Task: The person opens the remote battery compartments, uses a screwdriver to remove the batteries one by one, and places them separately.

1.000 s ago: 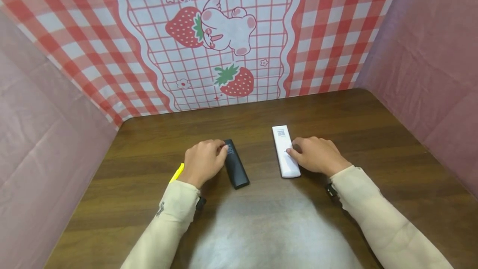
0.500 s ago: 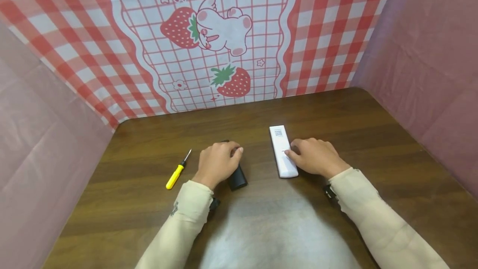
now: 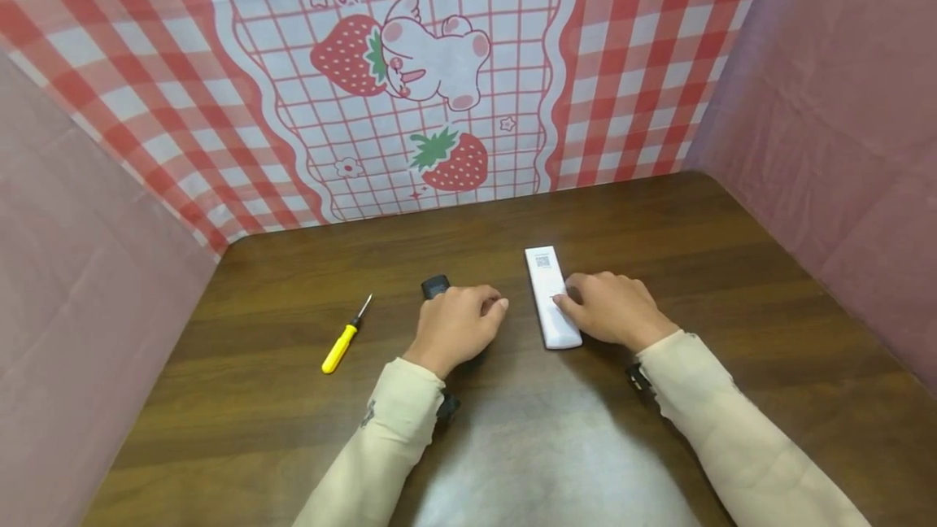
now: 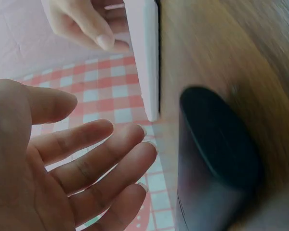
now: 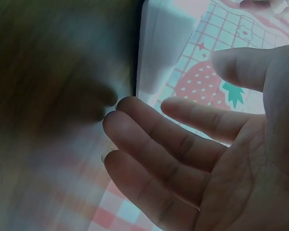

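A white remote control (image 3: 551,299) with a printed code near its far end lies on the table. My right hand (image 3: 615,307) is at its right side, thumb over its edge in the head view. In the right wrist view the fingers (image 5: 154,159) are loosely bent beside the white remote (image 5: 161,48), thumb and fingers well apart. My left hand (image 3: 457,328) is above a black remote control (image 3: 435,286), hiding most of it. The left wrist view shows relaxed, spread fingers (image 4: 101,154) holding nothing, apart from the black remote (image 4: 221,139).
A yellow-handled screwdriver (image 3: 341,346) lies on the wooden table (image 3: 241,397) left of the left hand, its tip pointing away. A strawberry-print cloth (image 3: 432,88) hangs at the back edge. Pink cloth walls (image 3: 827,104) stand on both sides.
My left hand has moved right across the black remote, from its left side toward the white one, uncovering the screwdriver. The right hand stays beside the white remote. The head view has shifted slightly.
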The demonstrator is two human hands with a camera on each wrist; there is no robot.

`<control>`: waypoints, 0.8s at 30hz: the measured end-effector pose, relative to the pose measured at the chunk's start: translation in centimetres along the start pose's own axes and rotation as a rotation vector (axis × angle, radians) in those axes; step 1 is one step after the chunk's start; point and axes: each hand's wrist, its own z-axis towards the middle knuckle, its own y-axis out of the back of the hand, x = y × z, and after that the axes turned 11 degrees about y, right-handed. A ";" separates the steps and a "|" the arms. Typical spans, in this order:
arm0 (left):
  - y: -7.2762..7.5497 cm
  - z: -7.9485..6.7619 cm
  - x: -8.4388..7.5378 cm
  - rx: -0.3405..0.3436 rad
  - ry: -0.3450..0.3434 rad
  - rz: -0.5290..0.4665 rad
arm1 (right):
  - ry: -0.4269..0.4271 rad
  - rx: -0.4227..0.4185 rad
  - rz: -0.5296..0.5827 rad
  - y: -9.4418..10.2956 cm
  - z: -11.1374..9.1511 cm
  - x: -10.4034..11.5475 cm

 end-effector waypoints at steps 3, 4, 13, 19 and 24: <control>-0.3 -0.1 -0.6 0.023 -0.005 -0.003 | -0.016 0.000 0.014 0.0 0.2 0.2; -0.4 -0.1 -0.8 0.032 -0.005 -0.006 | -0.021 -0.001 0.014 0.1 0.3 0.2; -1.6 0.1 -2.1 0.100 0.017 -0.048 | -0.036 -0.012 0.022 0.2 0.3 0.3; -2.1 0.6 -2.4 0.099 0.031 -0.066 | -0.036 -0.026 0.017 -0.2 0.5 0.5; -2.4 0.8 -2.4 0.101 0.055 -0.062 | -0.046 -0.009 0.024 -0.3 0.9 0.9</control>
